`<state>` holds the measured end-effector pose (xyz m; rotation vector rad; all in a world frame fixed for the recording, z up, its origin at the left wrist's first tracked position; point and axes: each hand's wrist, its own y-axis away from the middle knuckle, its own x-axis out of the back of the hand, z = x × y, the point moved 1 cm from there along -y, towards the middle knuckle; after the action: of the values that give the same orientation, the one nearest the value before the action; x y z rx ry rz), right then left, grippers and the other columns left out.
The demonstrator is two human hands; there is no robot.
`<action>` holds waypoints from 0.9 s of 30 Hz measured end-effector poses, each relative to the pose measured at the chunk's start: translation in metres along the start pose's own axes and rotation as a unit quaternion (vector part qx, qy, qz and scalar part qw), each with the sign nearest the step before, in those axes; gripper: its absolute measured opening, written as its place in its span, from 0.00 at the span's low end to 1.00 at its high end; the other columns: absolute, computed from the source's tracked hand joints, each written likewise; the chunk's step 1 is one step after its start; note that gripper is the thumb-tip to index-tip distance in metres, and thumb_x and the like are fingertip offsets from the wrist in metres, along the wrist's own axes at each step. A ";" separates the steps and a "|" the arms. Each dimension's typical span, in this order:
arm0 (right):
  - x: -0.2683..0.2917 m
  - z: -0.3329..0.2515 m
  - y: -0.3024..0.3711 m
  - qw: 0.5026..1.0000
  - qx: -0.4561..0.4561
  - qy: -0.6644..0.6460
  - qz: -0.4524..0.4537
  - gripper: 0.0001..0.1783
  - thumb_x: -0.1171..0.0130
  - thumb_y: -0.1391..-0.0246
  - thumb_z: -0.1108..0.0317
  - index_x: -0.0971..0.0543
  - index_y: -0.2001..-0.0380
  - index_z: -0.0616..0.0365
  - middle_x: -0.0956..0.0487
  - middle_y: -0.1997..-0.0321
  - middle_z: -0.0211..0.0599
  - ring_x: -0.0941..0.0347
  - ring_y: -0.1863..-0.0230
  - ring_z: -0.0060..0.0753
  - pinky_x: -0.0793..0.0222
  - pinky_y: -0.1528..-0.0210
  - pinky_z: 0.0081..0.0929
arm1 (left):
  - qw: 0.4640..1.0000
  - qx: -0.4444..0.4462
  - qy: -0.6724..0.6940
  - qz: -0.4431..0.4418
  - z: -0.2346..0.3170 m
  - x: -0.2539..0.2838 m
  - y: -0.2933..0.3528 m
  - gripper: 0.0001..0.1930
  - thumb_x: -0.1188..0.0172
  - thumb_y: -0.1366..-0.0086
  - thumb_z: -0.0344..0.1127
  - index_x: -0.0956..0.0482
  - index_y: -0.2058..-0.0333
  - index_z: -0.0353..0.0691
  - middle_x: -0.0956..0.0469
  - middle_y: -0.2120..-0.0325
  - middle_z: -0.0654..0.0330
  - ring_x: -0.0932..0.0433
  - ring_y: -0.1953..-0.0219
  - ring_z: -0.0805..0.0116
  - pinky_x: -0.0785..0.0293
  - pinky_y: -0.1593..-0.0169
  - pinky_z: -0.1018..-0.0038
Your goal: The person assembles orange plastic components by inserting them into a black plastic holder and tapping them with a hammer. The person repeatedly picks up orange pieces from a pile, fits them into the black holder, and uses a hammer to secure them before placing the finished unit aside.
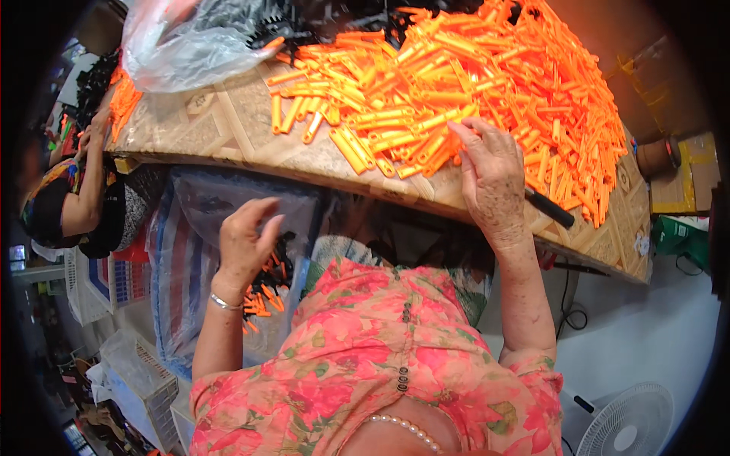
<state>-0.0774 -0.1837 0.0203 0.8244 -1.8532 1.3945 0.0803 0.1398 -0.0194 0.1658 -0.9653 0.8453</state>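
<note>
My right hand [493,178] is at the near edge of a big heap of orange plastic pieces [525,83] on the table. Its thumb and index finger are apart, the fingertips close to the pieces, and I see nothing gripped. The pieces are long and slim, several with a hole at one end. Over a large striped woven bag [171,258] below the table edge hovers my left hand [247,237], thumb apart from the fingers and nothing between them. Inside the bag, partly behind that hand and wrist, lie orange and black pieces [262,300].
The patterned table [220,121] carries a clear plastic bag [198,45], black parts at the back, and a black rod-shaped thing [549,207] at its near edge. Another person [80,182] works at the left. Plastic crates [141,387], cartons [696,171] and a fan [627,425] stand around.
</note>
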 end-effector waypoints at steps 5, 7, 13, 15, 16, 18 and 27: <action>-0.013 0.007 -0.018 0.999 0.011 0.039 -0.012 0.24 0.43 0.53 0.77 0.23 0.49 0.53 0.26 0.47 0.39 0.30 0.48 0.45 0.38 0.41 0.42 | 0.989 -0.103 0.097 0.045 0.045 -0.010 -0.103 0.10 0.37 0.40 0.27 0.19 0.59 0.35 0.18 0.70 0.54 0.18 0.68 0.69 0.22 0.65 0.75; -0.013 0.008 -0.021 0.999 0.000 0.035 -0.023 0.24 0.43 0.52 0.77 0.23 0.49 0.54 0.26 0.47 0.39 0.30 0.48 0.45 0.39 0.41 0.43 | 0.985 -0.157 0.033 0.062 0.056 -0.014 -0.149 0.09 0.38 0.40 0.29 0.19 0.60 0.35 0.18 0.71 0.54 0.18 0.70 0.67 0.22 0.67 0.74; -0.013 0.004 -0.025 0.999 0.006 0.040 -0.020 0.23 0.41 0.51 0.76 0.23 0.49 0.55 0.26 0.47 0.40 0.30 0.48 0.44 0.39 0.41 0.43 | 0.970 -0.190 -0.078 0.127 0.055 -0.060 -0.274 0.19 0.38 0.40 0.41 0.22 0.51 0.44 0.18 0.67 0.55 0.19 0.63 0.54 0.23 0.58 0.65; -0.014 0.005 -0.024 0.999 0.003 0.038 -0.017 0.23 0.41 0.50 0.75 0.24 0.48 0.54 0.26 0.48 0.40 0.30 0.48 0.43 0.39 0.42 0.42 | 0.974 -0.161 -0.118 0.111 0.061 -0.076 -0.296 0.18 0.39 0.39 0.44 0.21 0.50 0.49 0.18 0.67 0.57 0.19 0.62 0.54 0.23 0.57 0.63; -0.015 0.007 -0.024 0.999 0.002 0.036 -0.020 0.23 0.41 0.50 0.75 0.24 0.48 0.54 0.26 0.48 0.40 0.30 0.49 0.43 0.39 0.42 0.42 | 0.973 -0.148 -0.138 0.109 0.065 -0.082 -0.302 0.17 0.39 0.39 0.44 0.21 0.51 0.52 0.18 0.67 0.57 0.19 0.62 0.54 0.23 0.57 0.63; -0.016 0.009 -0.022 0.999 -0.002 0.032 -0.028 0.24 0.41 0.50 0.75 0.24 0.47 0.54 0.26 0.47 0.40 0.30 0.49 0.42 0.38 0.43 0.42 | 0.974 -0.123 -0.168 0.091 0.071 -0.089 -0.310 0.16 0.39 0.39 0.46 0.19 0.53 0.55 0.17 0.67 0.57 0.18 0.62 0.54 0.22 0.57 0.62; -0.011 0.010 -0.021 0.999 -0.014 0.020 -0.024 0.23 0.40 0.49 0.73 0.24 0.47 0.53 0.27 0.46 0.40 0.29 0.48 0.42 0.39 0.42 0.43 | 0.922 -0.047 0.378 0.071 0.052 -0.072 -0.306 0.12 0.41 0.37 0.25 0.18 0.54 0.39 0.20 0.66 0.65 0.22 0.65 0.80 0.26 0.62 0.86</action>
<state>-0.0553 -0.1974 0.0204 0.8163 -1.8073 1.3429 0.2397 -0.1328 0.0253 -0.3066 -0.2855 0.8898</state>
